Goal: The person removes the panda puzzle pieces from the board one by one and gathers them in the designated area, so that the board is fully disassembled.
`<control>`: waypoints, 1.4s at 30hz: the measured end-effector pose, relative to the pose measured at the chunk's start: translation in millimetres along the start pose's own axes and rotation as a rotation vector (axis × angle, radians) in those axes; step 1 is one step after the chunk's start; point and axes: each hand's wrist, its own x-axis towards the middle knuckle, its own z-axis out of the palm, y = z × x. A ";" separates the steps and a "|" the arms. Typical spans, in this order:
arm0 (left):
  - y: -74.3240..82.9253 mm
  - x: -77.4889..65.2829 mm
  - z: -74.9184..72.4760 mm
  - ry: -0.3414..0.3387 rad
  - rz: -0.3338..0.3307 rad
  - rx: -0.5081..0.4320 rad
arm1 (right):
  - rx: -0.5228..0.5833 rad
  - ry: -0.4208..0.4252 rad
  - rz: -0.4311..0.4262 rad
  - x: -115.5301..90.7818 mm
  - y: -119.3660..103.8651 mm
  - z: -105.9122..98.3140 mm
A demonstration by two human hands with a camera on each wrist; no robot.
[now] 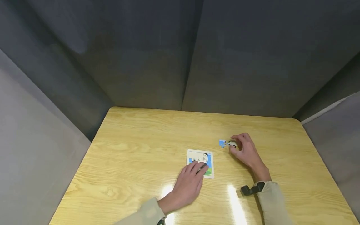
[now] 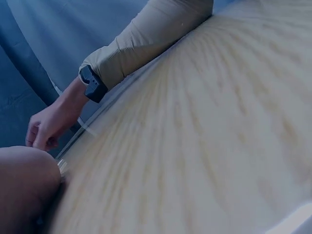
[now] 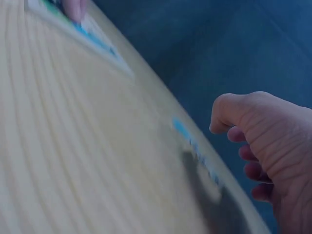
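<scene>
A square panda jigsaw puzzle in a white frame lies on the table, with blue and green in its picture. My left hand rests over its lower part, fingers extended and covering some of the picture. To the right of the frame lie a blue puzzle piece and a black-and-white puzzle piece, side by side. Over the black-and-white piece hovers my right hand, thumb and forefinger apart in a C shape. In the right wrist view this right hand holds nothing visible and casts a shadow by the pieces.
The light wood table has rounded far corners. Dark grey curtains hang behind it, and lighter panels stand at both sides. A black wrist device sits at the right cuff. Bright reflections show near the front.
</scene>
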 end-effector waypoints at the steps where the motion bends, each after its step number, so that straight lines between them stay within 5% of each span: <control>1: 0.1 -0.1 0.4 -0.003 0.002 -0.006 | 0.000 -0.004 -0.014 0.1 -4.2 0.4; 17: 6.0 3.2 -1.8 0.050 0.030 -0.014 | 0.052 -0.367 -0.189 -2.0 -66.0 25.3; 28: 4.7 3.6 -2.8 0.018 0.027 0.010 | 0.044 -0.397 -0.213 -3.6 -73.9 29.1; 42: 4.8 3.4 -5.3 -0.001 0.016 -0.001 | 0.029 -0.408 -0.124 -4.0 -79.3 29.9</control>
